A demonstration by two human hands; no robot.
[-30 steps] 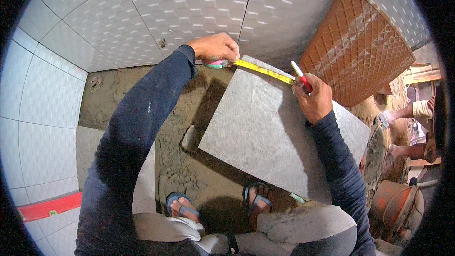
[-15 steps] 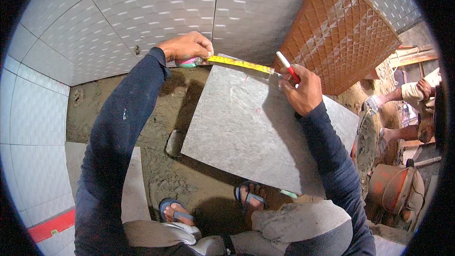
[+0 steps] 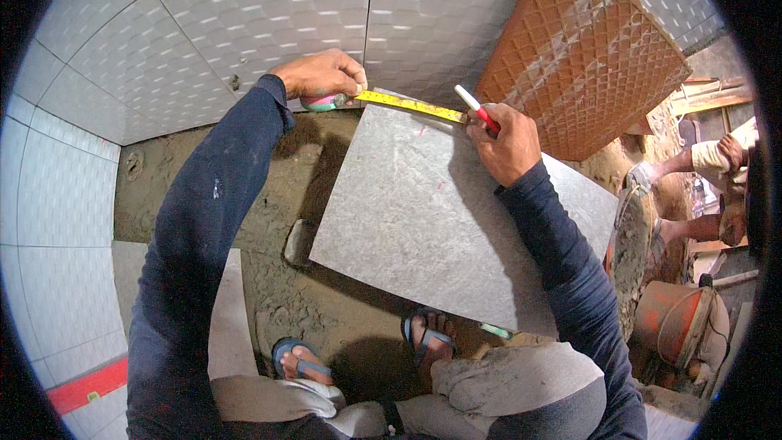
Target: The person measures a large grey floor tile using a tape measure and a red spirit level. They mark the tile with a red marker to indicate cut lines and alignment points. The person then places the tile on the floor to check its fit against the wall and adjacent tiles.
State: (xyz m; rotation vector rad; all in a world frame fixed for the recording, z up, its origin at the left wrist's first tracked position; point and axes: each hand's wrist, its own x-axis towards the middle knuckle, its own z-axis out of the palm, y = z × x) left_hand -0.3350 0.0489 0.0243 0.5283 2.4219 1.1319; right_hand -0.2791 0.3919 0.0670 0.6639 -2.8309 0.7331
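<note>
My left hand (image 3: pixel 322 75) is closed around the pink and green case of a tape measure (image 3: pixel 327 102), near the wall at the tile's far left corner. Its yellow blade (image 3: pixel 411 106) runs out to the right along the far edge of a grey tile (image 3: pixel 399 212). With my right hand (image 3: pixel 507 145) I grip a red and white marker (image 3: pixel 479 111), its white end pointing up and left. The fingers of that hand also meet the blade's right end. Small red marks show on the tile, which lies slanted in front of me.
A brown tile (image 3: pixel 582 57) with a ridged back leans on the white patterned wall (image 3: pixel 269 16). Wet mortar (image 3: pixel 285 301) covers the floor at left, beside a laid tile (image 3: pixel 232 318). At right stand an orange bucket (image 3: pixel 672 322) and another person's legs (image 3: pixel 684 163).
My right hand has moved slightly left with the marker, and the marker now tilts more to the left. The left hand has barely shifted with the tape measure.
</note>
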